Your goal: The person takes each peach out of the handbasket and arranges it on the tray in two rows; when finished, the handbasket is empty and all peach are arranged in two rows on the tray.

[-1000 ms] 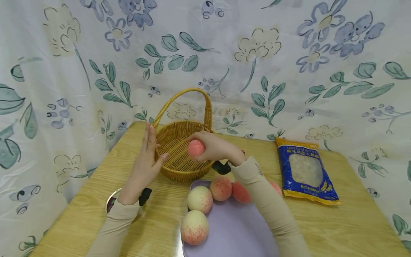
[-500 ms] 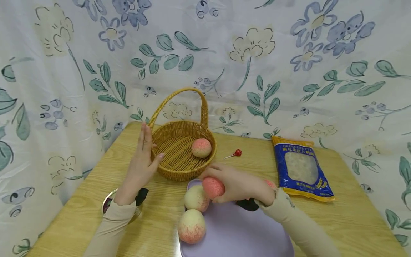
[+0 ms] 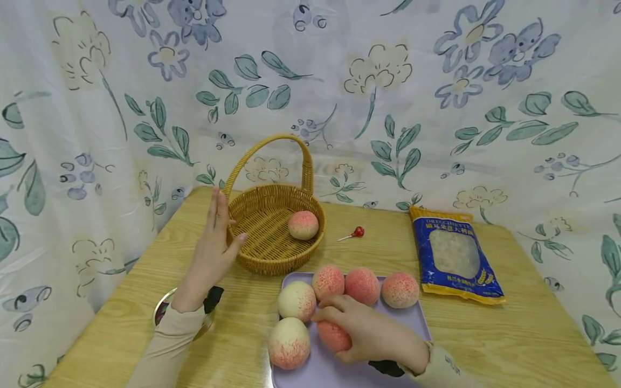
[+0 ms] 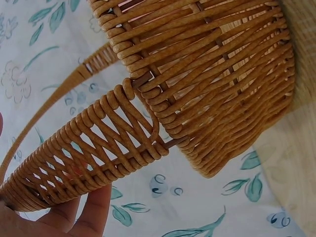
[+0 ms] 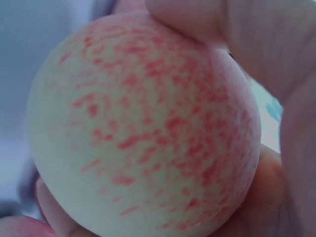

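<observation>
My right hand grips a pink peach over the lilac tray; the right wrist view shows thumb and fingers around a cream peach with red speckles. Several more peaches line the tray's back and left sides, such as a red one and a pale one. One speckled peach sits inside the yellow wicker basket, towards its right. At the basket's left side my left hand rests with fingers straight up, behind the woven handle in the left wrist view.
A red lollipop lies right of the basket. Farther right is a blue and yellow pasta bag. Partly hidden by the left forearm is a round container. A floral curtain hangs behind the wooden table.
My right hand has let go of a peach in the basket, drawn back across the tray's rear row and now grips another peach nearer the front. My left hand stays at the basket.
</observation>
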`<state>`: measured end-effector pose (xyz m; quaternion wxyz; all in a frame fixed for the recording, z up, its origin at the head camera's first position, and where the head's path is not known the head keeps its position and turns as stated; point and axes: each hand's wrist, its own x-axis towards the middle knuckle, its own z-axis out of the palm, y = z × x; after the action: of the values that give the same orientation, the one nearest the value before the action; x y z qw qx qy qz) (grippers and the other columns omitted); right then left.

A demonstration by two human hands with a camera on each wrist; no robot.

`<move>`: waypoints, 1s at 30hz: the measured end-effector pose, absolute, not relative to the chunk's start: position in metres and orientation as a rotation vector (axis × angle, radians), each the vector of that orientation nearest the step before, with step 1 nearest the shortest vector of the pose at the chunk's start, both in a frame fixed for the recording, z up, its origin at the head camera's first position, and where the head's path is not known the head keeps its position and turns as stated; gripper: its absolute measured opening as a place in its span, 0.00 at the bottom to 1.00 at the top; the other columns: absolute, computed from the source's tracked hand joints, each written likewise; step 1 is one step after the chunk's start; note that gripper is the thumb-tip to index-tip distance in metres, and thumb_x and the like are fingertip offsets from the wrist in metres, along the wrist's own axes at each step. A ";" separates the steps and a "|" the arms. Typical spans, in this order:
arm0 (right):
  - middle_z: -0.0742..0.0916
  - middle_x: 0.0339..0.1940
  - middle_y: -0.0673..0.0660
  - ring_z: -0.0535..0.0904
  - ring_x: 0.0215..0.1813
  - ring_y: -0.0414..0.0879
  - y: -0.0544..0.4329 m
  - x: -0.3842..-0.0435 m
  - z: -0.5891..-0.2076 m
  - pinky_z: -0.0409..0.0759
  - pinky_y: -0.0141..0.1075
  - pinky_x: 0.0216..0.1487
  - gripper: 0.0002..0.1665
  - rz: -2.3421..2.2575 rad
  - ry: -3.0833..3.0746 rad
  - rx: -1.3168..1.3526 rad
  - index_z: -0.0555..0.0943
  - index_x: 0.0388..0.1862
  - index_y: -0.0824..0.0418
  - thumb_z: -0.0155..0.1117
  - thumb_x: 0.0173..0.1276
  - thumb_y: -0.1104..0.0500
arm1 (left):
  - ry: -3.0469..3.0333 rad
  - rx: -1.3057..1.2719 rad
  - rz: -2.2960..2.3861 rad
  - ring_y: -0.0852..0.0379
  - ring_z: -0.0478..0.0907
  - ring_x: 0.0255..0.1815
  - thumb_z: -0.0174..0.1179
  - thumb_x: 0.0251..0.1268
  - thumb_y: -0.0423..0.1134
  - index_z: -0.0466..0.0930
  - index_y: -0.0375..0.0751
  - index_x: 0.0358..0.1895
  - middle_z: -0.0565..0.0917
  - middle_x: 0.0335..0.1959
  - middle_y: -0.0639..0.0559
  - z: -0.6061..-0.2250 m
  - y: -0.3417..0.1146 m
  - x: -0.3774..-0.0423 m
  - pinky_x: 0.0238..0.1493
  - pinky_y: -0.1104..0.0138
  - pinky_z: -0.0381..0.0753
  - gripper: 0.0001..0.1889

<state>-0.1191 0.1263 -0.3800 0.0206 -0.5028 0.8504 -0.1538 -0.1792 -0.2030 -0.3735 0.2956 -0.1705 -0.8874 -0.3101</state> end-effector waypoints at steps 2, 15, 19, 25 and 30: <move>0.78 0.59 0.54 0.74 0.61 0.46 0.126 -0.118 -0.386 0.76 0.38 0.60 0.38 -0.470 2.649 -1.552 0.76 0.57 0.52 0.79 0.43 0.59 | -2.367 -0.449 -0.826 0.37 0.79 0.47 0.60 0.63 0.31 0.22 0.62 0.77 0.31 0.81 0.47 -0.374 -0.203 -0.179 0.28 0.53 0.74 0.56; 0.77 0.59 0.56 0.73 0.59 0.46 0.121 -0.116 -0.405 0.76 0.41 0.57 0.47 -0.517 2.745 -1.683 0.73 0.62 0.49 0.80 0.37 0.59 | -2.384 -0.430 -0.834 0.37 0.79 0.47 0.59 0.64 0.32 0.23 0.60 0.77 0.32 0.81 0.45 -0.373 -0.202 -0.177 0.27 0.56 0.72 0.55; 0.78 0.58 0.55 0.74 0.57 0.46 0.120 -0.118 -0.402 0.76 0.42 0.57 0.45 -0.465 2.793 -1.707 0.74 0.59 0.48 0.81 0.37 0.58 | -2.365 -0.441 -0.821 0.38 0.78 0.46 0.59 0.63 0.31 0.23 0.59 0.77 0.34 0.80 0.41 -0.373 -0.203 -0.178 0.30 0.52 0.73 0.55; 0.78 0.60 0.53 0.75 0.59 0.46 0.121 -0.123 -0.381 0.75 0.42 0.58 0.40 -0.371 2.725 -1.524 0.74 0.60 0.48 0.79 0.46 0.53 | -2.358 -0.455 -0.817 0.38 0.78 0.46 0.59 0.63 0.32 0.23 0.59 0.77 0.30 0.81 0.49 -0.373 -0.203 -0.178 0.31 0.51 0.74 0.55; 0.76 0.65 0.54 0.78 0.54 0.46 0.118 -0.140 -0.346 0.79 0.37 0.50 0.36 -0.448 2.625 -1.350 0.72 0.65 0.50 0.73 0.58 0.55 | -2.356 -0.459 -0.815 0.38 0.78 0.46 0.60 0.62 0.31 0.22 0.60 0.77 0.31 0.81 0.47 -0.373 -0.202 -0.178 0.28 0.55 0.72 0.56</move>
<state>-0.1403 0.1182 -0.3461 0.0780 -0.4509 0.8765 -0.1496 -0.1780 -0.2025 -0.3726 0.2988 -0.1727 -0.8869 -0.3070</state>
